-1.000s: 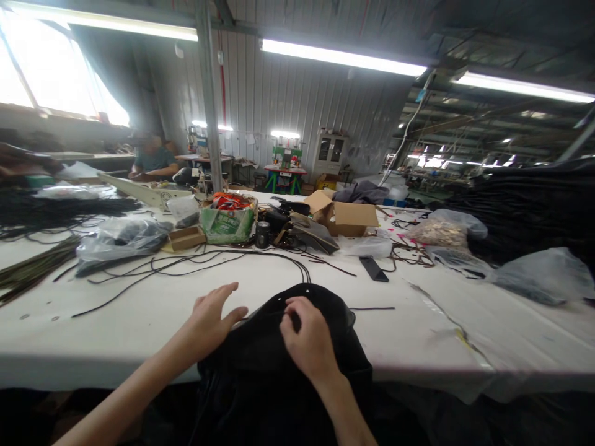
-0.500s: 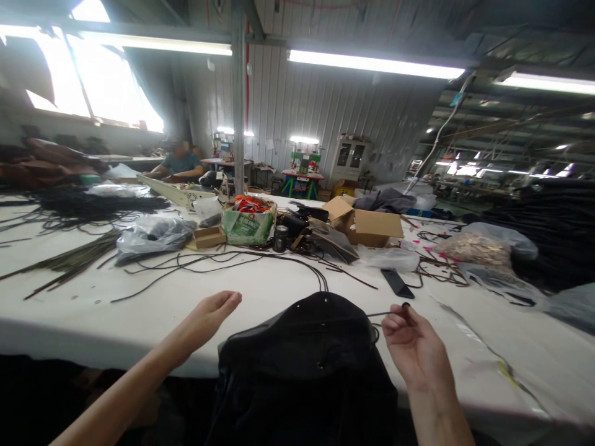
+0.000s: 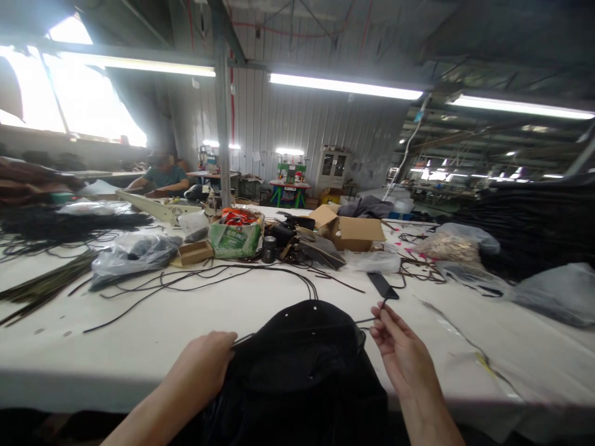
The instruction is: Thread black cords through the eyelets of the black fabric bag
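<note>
Draped over the near edge of the white-covered work table (image 3: 139, 347): a soft black bag of leather-like material (image 3: 307, 365), dull and creased, dotted with a few small pale rivets along its rounded far rim. Gripped at its left rim by the left hand (image 3: 204, 368), curled tight on the edge. Out of its right side, a thin black cord (image 3: 367, 320), pinched at its end between thumb and fingertips of the right hand (image 3: 400, 356), palm turned up, just beside the bag.

Lower part of the bag lost below the table edge and cut off by the bottom of the view; dark folds hard to tell apart; left fingertips partly tucked behind the rim.

Long axis straight away from the person across the table, rounded rim towards the far side; cord roughly crosswise, rising slightly to the right.

Just beyond the right hand, a flat black strip (image 3: 382, 285); farther back, a brown cardboard box (image 3: 353, 230) and a green printed carton (image 3: 235, 235).
</note>
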Tool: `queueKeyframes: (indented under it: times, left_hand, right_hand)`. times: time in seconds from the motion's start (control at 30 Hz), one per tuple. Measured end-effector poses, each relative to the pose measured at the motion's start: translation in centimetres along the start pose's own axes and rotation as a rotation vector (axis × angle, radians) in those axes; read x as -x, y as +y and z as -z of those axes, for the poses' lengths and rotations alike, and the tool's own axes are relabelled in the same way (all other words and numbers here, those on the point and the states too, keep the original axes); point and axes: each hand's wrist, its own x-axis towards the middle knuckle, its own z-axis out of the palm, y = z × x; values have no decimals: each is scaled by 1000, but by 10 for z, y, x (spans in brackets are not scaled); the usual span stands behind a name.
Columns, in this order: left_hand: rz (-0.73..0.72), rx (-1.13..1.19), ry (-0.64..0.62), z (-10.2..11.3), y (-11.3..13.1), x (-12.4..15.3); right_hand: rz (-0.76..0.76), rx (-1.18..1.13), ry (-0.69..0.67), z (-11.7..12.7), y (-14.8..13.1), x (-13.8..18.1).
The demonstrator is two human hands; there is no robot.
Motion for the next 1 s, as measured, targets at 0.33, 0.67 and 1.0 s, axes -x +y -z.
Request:
queueKeyframes:
  times: [0.33,0.67,1.0]
  left_hand:
    - [-22,-85,-39,-11,1,-24]
    - [-63,106,-129,-27,-17,-37]
    - [-3,166,-249,8,3,-63]
  right_hand:
    - [68,29,-38,-6,-9,16]
    - [154,130,-64,-10,-12,22]
    - [194,226,-76,-18,-7,26]
